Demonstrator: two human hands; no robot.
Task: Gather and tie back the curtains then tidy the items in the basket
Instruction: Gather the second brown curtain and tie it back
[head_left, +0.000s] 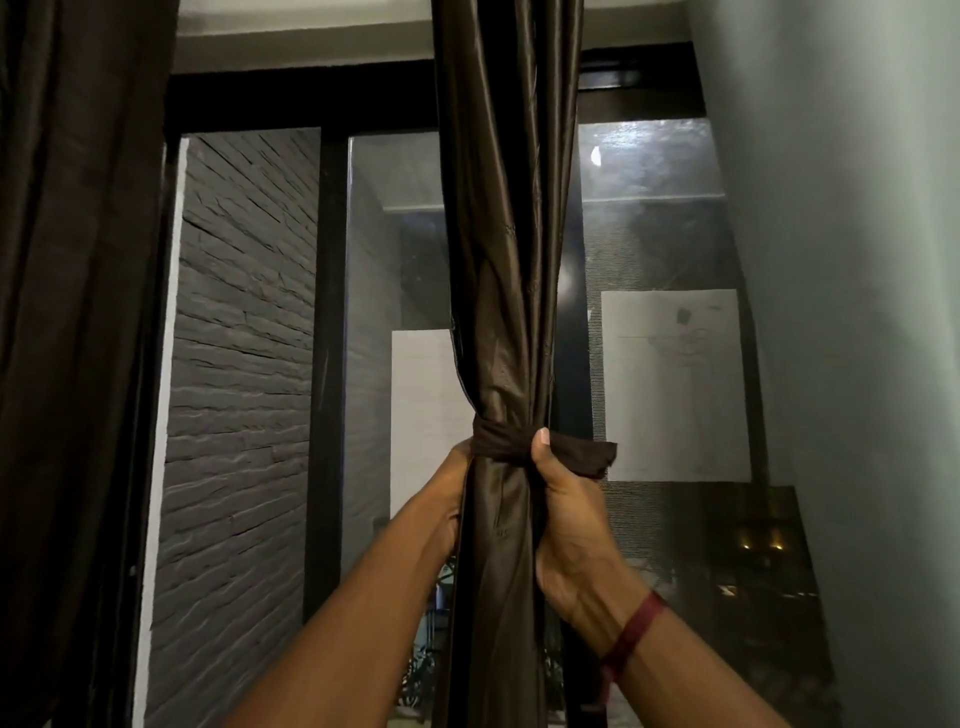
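With the right hand (566, 514) curled on the tie (506, 441) around the curtain (506, 312), thumb pressing it just above the other fingers, and the left hand (452, 493) gripping behind unseen, the slick fabric may slip if either loosens.

Two curtains: one gathered curtain (506, 270) at centre, one loose curtain (72, 312) along the left edge. One tie (511, 441) wraps the centre one. Two hands: left hand (451, 499) and right hand (569, 525), low centre. One wristband (635, 635), lower right. Two pale sheets (675, 384) show through the glass, right of centre.
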